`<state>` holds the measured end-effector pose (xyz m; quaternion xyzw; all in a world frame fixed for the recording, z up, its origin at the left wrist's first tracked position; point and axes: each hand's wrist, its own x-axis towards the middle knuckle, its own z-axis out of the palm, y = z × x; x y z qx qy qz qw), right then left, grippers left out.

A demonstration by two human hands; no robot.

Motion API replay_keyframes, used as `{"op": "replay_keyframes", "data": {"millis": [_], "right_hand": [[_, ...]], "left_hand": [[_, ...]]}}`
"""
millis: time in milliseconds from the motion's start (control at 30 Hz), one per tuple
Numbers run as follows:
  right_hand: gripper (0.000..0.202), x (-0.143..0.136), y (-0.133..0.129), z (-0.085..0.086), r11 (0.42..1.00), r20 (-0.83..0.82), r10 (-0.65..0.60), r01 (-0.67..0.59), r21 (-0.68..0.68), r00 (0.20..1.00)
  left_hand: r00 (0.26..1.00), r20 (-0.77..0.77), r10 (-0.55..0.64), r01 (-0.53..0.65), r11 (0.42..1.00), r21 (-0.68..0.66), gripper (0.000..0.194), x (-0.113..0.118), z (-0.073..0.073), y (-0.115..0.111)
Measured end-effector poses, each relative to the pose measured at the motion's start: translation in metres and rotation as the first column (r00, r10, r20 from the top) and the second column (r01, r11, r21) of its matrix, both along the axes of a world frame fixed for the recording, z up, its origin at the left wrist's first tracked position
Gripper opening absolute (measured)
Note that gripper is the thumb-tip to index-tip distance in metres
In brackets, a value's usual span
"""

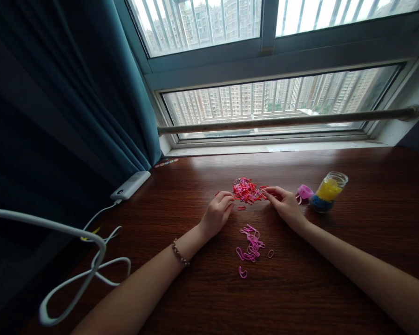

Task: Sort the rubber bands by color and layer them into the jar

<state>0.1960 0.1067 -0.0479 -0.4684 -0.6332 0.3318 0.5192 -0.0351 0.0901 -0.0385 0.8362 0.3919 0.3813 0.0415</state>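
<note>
A pile of small red and pink bands point(246, 190) lies on the dark wooden table point(202, 298). My left hand point(217, 213) rests at the pile's left edge, fingers curled together; whatever they may hold is too small to make out. At the right edge is my right hand point(282, 204), its thumb and forefinger closing on the outermost bands, where the detail is too small to tell what is gripped. Nearer to me lies a looser group of pink-purple bands point(253, 244), with one band point(243, 272) apart below it.
Right of my right hand, a glass jar point(328, 191) with yellow and blue contents stands beside a pink ring-shaped item point(305, 191). A white power bank point(131, 185) and looped white cable point(70, 225) are at the left, by the blue curtain point(101, 83).
</note>
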Motion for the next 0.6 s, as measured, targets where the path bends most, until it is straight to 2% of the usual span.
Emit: {"op": "replay_keyframes", "data": {"millis": [67,100,167,200,233,267,300,367,400,433,467,600], "right_hand": [[0.025,-0.003,-0.007,0.01,0.985,-0.005,0.17,-0.17,-0.025,0.985],[0.023,-0.005,-0.011,0.015,0.951,0.014,0.306,-0.305,-0.048,0.952],[0.021,-0.008,-0.016,0.022,0.812,0.079,0.583,-0.577,-0.091,0.809],[0.02,-0.01,-0.018,0.024,0.74,0.111,0.672,-0.665,-0.099,0.732],[0.019,-0.01,-0.018,0.024,0.706,0.136,0.707,-0.703,-0.088,0.694],[0.019,-0.011,-0.018,0.023,0.727,0.154,0.684,-0.685,-0.05,0.714],[0.018,-0.01,-0.016,0.021,0.791,0.168,0.603,-0.612,0.004,0.78],[0.019,-0.008,-0.01,0.014,0.931,0.205,0.313,-0.342,0.126,0.927],[0.02,-0.006,-0.007,0.011,0.959,0.239,0.168,-0.214,0.183,0.956],[0.02,-0.005,-0.003,0.007,0.963,0.287,0.072,-0.141,0.23,0.955],[0.02,-0.003,0.0,0.003,0.957,0.344,0.028,-0.125,0.263,0.939],[0.025,-0.002,0.007,-0.009,0.925,0.523,0.065,-0.248,0.289,0.85]], "left_hand": [[0.999,0.04,0.025,-0.025,1.0,0.007,0.01,-0.001,-0.001,0.0],[0.998,0.048,0.044,-0.045,0.999,0.004,0.009,-0.001,-0.001,0.001],[0.994,0.059,0.088,-0.087,0.996,-0.013,0.006,-0.001,-0.001,0.002],[0.993,0.066,0.102,-0.101,0.995,-0.021,0.005,-0.001,-0.001,0.002],[0.992,0.074,0.107,-0.105,0.994,-0.028,0.006,-0.002,-0.001,0.002],[0.992,0.081,0.098,-0.096,0.995,-0.031,0.007,-0.002,0.0,0.002],[0.993,0.088,0.076,-0.073,0.997,-0.031,0.009,-0.001,0.001,0.002],[0.995,0.1,-0.008,0.011,1.0,-0.025,0.01,0.0,0.004,-0.001],[0.992,0.103,-0.068,0.071,0.997,-0.026,0.01,0.001,0.006,-0.003],[0.986,0.1,-0.137,0.14,0.99,-0.03,0.01,0.003,0.008,-0.006],[0.974,0.088,-0.211,0.215,0.976,-0.04,0.01,0.005,0.01,-0.009],[0.873,-0.01,-0.487,0.484,0.869,-0.106,0.01,0.016,0.019,-0.023]]}}
